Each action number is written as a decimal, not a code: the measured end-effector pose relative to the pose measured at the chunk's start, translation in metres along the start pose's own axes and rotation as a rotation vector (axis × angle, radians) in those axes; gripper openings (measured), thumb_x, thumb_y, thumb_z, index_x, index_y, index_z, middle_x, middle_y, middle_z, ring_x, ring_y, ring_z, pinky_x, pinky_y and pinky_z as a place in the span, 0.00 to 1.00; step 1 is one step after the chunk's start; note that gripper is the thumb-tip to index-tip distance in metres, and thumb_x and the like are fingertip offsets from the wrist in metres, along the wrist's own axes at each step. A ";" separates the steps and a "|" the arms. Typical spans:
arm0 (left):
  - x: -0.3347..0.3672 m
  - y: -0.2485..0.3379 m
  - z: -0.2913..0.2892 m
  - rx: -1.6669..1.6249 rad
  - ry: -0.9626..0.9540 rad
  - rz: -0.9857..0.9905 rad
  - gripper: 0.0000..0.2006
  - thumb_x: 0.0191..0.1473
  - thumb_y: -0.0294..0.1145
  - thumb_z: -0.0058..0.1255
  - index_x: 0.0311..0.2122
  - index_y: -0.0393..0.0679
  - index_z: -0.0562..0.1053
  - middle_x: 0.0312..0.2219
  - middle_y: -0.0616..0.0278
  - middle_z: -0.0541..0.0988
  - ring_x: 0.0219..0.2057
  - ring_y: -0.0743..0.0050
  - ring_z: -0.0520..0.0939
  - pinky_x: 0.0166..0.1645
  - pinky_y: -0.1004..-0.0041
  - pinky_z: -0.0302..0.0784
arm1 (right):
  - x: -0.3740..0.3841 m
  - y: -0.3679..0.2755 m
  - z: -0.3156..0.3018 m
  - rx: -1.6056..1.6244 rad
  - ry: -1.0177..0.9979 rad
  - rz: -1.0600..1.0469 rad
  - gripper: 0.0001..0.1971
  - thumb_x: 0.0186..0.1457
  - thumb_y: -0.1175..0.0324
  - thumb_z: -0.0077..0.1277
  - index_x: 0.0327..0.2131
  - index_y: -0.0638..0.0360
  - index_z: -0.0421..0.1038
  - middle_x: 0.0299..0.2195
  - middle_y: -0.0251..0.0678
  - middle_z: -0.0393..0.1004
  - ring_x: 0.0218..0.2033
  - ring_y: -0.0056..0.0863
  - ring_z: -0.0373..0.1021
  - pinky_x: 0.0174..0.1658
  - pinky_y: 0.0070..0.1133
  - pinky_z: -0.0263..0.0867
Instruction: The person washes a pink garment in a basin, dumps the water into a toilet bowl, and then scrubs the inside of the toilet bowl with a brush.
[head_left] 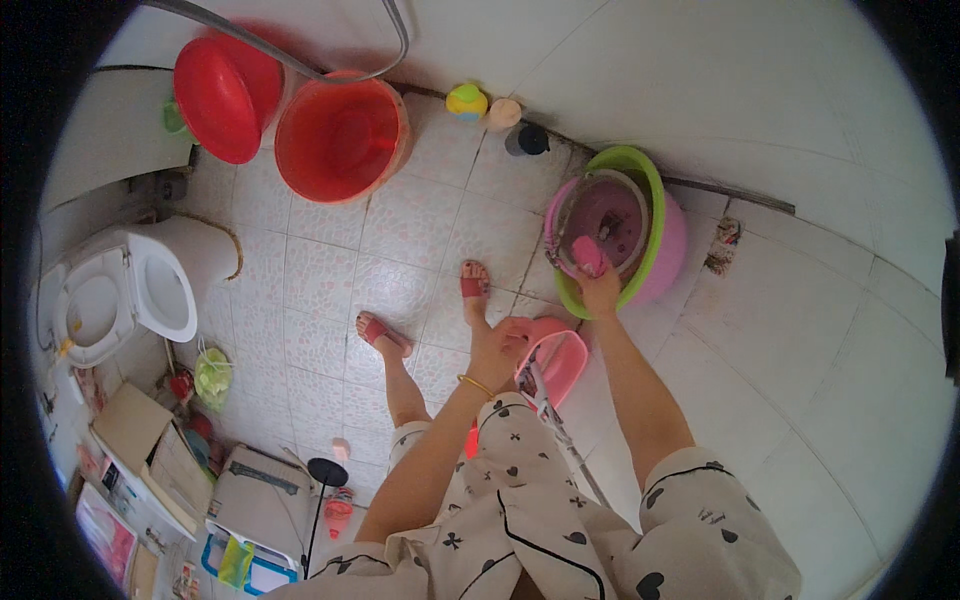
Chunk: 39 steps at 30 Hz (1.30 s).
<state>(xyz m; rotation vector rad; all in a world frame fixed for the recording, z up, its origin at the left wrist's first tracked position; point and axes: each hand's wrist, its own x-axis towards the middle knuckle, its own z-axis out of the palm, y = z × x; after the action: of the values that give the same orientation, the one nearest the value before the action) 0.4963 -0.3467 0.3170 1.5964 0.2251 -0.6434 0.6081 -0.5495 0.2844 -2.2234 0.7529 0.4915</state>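
Observation:
My right hand (602,294) is closed on a bright pink item (587,257), perhaps a sponge or cloth, over the near edge of a purple bucket with a curved handle (553,235). Dark water or wet stuff shows in that bucket. It stands within a lime-green rim (655,215), with a pink tub wall (671,252) behind. My left hand (504,345) has its fingers curled beside a smaller pink bucket (574,365). Whether those fingers grip anything is hidden. A patterned pole (561,437) slants from this bucket toward my body.
An orange-red tub (392,150) and a red basin (215,100) stand at the far left. A yellow duck toy (467,101) and a dark cup (522,140) sit along the far wall. At left are a toilet (165,285), a green bag (212,375) and a grey bin (255,500).

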 end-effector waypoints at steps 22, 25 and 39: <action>-0.205 0.125 -0.166 -0.653 0.771 0.107 0.22 0.44 0.33 0.55 0.44 0.40 0.62 0.33 0.66 0.69 0.34 0.80 0.69 0.39 0.79 0.68 | -0.298 -0.256 0.030 -0.064 -1.231 -0.697 0.12 0.48 0.73 0.48 0.39 0.63 0.64 0.31 0.30 0.69 0.33 0.17 0.65 0.39 0.16 0.61; -0.256 0.120 -0.195 -0.680 0.832 0.209 0.24 0.44 0.31 0.56 0.46 0.39 0.61 0.33 0.66 0.69 0.35 0.82 0.69 0.39 0.79 0.68 | -0.329 -0.277 0.057 0.026 -1.213 -0.757 0.07 0.51 0.70 0.46 0.33 0.62 0.65 0.27 0.28 0.67 0.30 0.16 0.65 0.33 0.15 0.61; -0.481 0.072 -0.308 0.238 1.462 0.091 0.04 0.48 0.24 0.40 0.26 0.38 0.67 0.18 0.59 0.68 0.21 0.69 0.70 0.26 0.75 0.65 | -0.453 -0.408 0.122 -0.171 -0.976 -1.349 0.16 0.54 0.58 0.44 0.32 0.65 0.66 0.18 0.30 0.64 0.22 0.15 0.60 0.26 0.15 0.57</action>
<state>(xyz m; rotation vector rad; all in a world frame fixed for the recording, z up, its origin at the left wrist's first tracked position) 0.2209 0.0482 0.6324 2.0228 1.1511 0.7126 0.5140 -0.0629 0.6597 -1.7516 -1.2353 0.7697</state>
